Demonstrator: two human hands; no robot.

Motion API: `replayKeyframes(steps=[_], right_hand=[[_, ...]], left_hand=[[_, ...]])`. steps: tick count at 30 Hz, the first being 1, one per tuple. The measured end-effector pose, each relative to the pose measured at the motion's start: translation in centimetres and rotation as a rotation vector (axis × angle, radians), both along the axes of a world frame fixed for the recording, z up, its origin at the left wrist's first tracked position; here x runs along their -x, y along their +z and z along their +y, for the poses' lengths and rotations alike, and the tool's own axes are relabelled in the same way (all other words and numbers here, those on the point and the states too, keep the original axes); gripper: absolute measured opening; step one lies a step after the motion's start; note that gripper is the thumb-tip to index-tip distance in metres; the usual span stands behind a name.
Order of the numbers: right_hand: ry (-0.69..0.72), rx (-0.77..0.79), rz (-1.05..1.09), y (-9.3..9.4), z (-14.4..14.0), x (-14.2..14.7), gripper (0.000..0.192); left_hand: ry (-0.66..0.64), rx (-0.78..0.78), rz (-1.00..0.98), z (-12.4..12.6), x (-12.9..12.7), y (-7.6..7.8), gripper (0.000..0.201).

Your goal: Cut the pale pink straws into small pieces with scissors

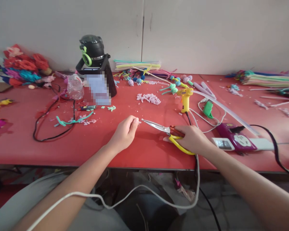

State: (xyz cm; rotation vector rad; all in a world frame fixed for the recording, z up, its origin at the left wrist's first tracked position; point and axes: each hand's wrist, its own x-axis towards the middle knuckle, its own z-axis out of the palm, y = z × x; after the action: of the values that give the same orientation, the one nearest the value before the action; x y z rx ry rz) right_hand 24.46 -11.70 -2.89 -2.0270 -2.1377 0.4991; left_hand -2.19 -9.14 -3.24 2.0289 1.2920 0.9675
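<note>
- The left hand (124, 133) rests near the front of the red worktop (139, 150), its fingers pinched together on a tiny pale piece at the fingertips; what the piece is, is too small to tell.
- The right hand (192, 138) is closed round the yellow handles of the scissors (167, 131), whose blades are slightly apart and point left toward the pinched fingertips, close to them but not touching.
- Judging from this, the step in hand is snipping a short bit off something held in the left fingers; the next move calls for bringing the blade tips precisely to the piece while keeping the fingertips out of the cut.
- Just right of the scissors hand lies a purple power strip (236, 139), with a black cable running off to the right.
- Further back stands a yellow glue gun (185, 99), its cord trailing toward the front edge.
- To its left lies a small heap of cut pale pieces (149, 98).
- Left again, a clear plastic bottle (75, 86) lies beside a black bag with a dark flask (92, 48) on top.
- At the back lie bundles of pipe cleaners (137, 65), and finished red flowers (24, 62) sit at the far left.
</note>
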Motion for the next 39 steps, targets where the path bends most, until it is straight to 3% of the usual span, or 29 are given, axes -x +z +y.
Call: replayKeyframes(steps=[8, 12, 18, 26, 33, 39], right_hand=[[-0.060, 0.008, 0.038, 1.3, 1.3, 1.9, 0.053], [-0.105, -0.019, -0.149, 2.6, 2.6, 3.7, 0.045], [-0.047, 0.039, -0.323, 4.2, 3.5, 4.1, 0.044], [-0.042, 0.041, -0.372, 4.9, 2.8, 3.3, 0.043], [-0.049, 0.030, -0.334, 4.5, 3.0, 3.3, 0.045], [-0.060, 0.082, -0.304, 3.9, 3.0, 2.9, 0.050]], left_hand=[[0.087, -0.161, 0.118, 1.4, 1.3, 0.6, 0.028], [0.169, -0.251, 0.328, 2.5, 3.3, 1.5, 0.026], [0.099, -0.195, 0.513, 2.2, 4.6, 1.1, 0.024], [0.094, -0.192, 0.513, 2.3, 4.6, 1.7, 0.020], [0.113, -0.179, 0.318, 6.5, 4.5, 1.3, 0.015], [0.152, -0.066, 0.325, 11.7, 2.0, 1.0, 0.011]])
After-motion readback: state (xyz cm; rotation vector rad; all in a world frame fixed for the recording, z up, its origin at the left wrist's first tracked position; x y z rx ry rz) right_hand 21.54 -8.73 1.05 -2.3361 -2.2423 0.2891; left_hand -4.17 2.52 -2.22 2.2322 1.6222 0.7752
